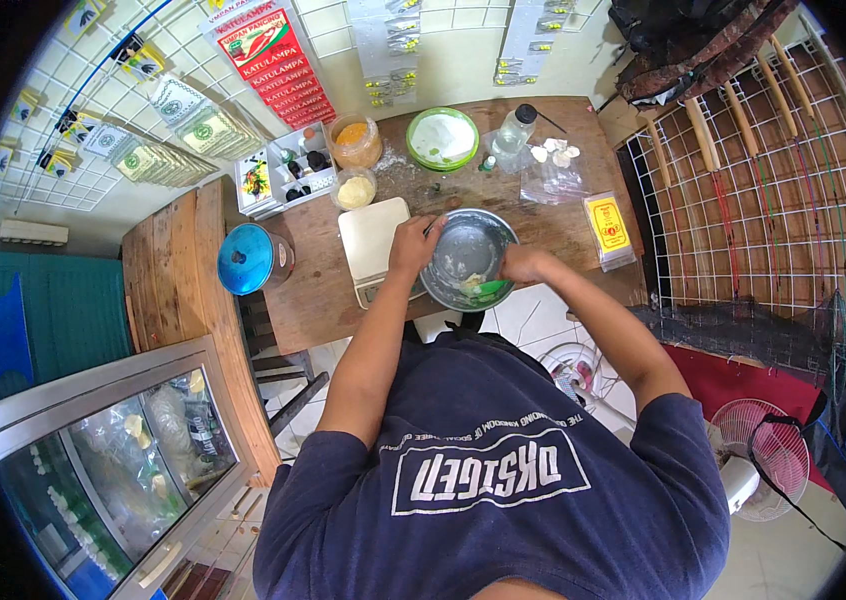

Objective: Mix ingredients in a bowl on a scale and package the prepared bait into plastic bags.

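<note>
Your left hand (413,243) grips the left rim of the metal bowl (467,257), which sits at the worktop's (318,295) near edge, touching the white scale (373,247). Your right hand (521,264) is closed around a green spatula (488,290), its blade down in the pale dough (465,283) inside the bowl.

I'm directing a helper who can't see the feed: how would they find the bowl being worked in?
On the wooden table, look at the near edge, right of the flat white scale. The metal bowl is there, between left hand and right hand; it's the only bare grey container.
</note>
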`<state>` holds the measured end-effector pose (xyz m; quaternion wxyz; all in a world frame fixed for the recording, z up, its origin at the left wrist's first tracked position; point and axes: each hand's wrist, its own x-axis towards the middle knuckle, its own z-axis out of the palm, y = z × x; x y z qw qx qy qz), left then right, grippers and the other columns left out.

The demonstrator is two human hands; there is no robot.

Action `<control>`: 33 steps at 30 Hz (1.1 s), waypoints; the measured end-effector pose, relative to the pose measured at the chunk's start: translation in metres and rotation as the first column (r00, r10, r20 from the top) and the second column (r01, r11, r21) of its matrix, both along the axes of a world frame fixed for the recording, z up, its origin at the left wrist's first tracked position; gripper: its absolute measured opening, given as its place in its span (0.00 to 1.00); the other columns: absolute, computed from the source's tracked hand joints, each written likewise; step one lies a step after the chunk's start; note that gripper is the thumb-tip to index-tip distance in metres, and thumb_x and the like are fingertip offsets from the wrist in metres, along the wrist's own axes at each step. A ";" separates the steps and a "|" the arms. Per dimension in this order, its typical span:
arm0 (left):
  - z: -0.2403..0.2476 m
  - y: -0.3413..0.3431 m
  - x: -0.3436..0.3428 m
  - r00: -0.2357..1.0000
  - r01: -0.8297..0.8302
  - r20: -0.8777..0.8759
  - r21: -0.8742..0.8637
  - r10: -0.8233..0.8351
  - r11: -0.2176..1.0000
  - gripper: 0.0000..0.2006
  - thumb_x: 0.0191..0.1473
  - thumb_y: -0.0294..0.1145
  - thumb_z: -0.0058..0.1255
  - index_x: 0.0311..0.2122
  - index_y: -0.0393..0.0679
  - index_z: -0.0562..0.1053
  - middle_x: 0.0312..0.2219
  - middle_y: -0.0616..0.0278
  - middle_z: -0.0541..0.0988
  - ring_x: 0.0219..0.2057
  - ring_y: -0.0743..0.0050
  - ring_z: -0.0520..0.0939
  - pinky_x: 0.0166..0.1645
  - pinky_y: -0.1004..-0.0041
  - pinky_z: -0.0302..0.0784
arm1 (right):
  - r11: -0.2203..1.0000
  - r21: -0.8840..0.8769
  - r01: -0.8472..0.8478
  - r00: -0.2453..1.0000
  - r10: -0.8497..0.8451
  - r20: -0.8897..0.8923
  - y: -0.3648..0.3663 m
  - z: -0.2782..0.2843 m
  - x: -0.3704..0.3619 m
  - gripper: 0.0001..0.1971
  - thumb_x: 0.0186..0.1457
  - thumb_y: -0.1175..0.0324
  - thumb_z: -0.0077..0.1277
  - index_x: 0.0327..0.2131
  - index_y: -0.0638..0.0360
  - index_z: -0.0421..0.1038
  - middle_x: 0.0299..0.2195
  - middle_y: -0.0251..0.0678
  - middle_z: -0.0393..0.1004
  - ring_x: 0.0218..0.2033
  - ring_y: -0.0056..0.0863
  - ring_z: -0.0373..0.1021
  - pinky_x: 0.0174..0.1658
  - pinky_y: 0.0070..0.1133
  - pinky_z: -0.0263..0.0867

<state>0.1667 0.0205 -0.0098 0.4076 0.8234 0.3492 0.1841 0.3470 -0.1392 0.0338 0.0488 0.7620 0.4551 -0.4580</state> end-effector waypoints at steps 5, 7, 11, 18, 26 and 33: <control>0.003 0.002 0.006 0.999 -0.025 0.028 0.011 0.025 1.000 0.20 0.59 0.46 0.52 0.39 0.35 0.80 0.33 0.44 0.81 0.35 0.45 0.82 0.42 0.59 0.76 | 0.998 -0.049 0.034 0.999 -0.033 0.027 0.020 0.031 0.031 0.18 0.47 0.60 0.57 0.35 0.69 0.78 0.36 0.56 0.78 0.37 0.47 0.77 0.40 0.35 0.72; 0.003 0.002 0.012 0.998 -0.032 0.050 0.012 0.031 0.999 0.20 0.58 0.47 0.52 0.39 0.35 0.79 0.33 0.44 0.81 0.35 0.45 0.82 0.42 0.59 0.75 | 0.997 0.056 0.058 0.988 -0.065 0.137 0.016 0.019 0.036 0.16 0.47 0.62 0.55 0.35 0.67 0.78 0.36 0.56 0.78 0.39 0.48 0.77 0.42 0.37 0.72; -0.003 0.005 0.016 0.994 -0.080 0.075 -0.003 0.080 0.997 0.20 0.59 0.46 0.52 0.40 0.36 0.79 0.33 0.45 0.81 0.36 0.44 0.81 0.43 0.59 0.75 | 0.962 0.251 0.110 0.975 -0.154 0.162 0.011 -0.003 0.019 0.13 0.49 0.62 0.58 0.33 0.61 0.80 0.32 0.53 0.78 0.37 0.48 0.76 0.41 0.38 0.70; 0.004 -0.006 0.026 0.985 -0.171 0.003 0.034 0.171 0.985 0.19 0.62 0.45 0.46 0.44 0.40 0.78 0.35 0.50 0.79 0.39 0.47 0.80 0.44 0.58 0.74 | 0.919 0.332 0.214 0.944 -0.282 0.170 -0.029 -0.027 -0.034 0.11 0.54 0.65 0.53 0.37 0.61 0.78 0.34 0.56 0.77 0.39 0.53 0.75 0.43 0.42 0.69; 0.000 -0.003 0.026 0.982 -0.165 -0.066 0.125 0.174 0.978 0.19 0.62 0.46 0.45 0.45 0.42 0.78 0.37 0.51 0.79 0.39 0.47 0.80 0.45 0.57 0.75 | 0.918 0.306 0.252 0.966 -0.257 -0.025 -0.034 -0.032 -0.047 0.13 0.51 0.64 0.54 0.33 0.65 0.78 0.32 0.56 0.78 0.37 0.51 0.76 0.42 0.39 0.70; -0.003 0.005 0.023 0.997 -0.059 -0.038 0.117 0.064 0.991 0.19 0.62 0.46 0.44 0.45 0.41 0.78 0.36 0.50 0.79 0.38 0.46 0.79 0.44 0.57 0.74 | 0.945 0.311 0.104 0.981 -0.149 0.125 -0.018 0.019 -0.013 0.12 0.49 0.58 0.57 0.35 0.50 0.81 0.33 0.45 0.80 0.37 0.45 0.77 0.44 0.36 0.71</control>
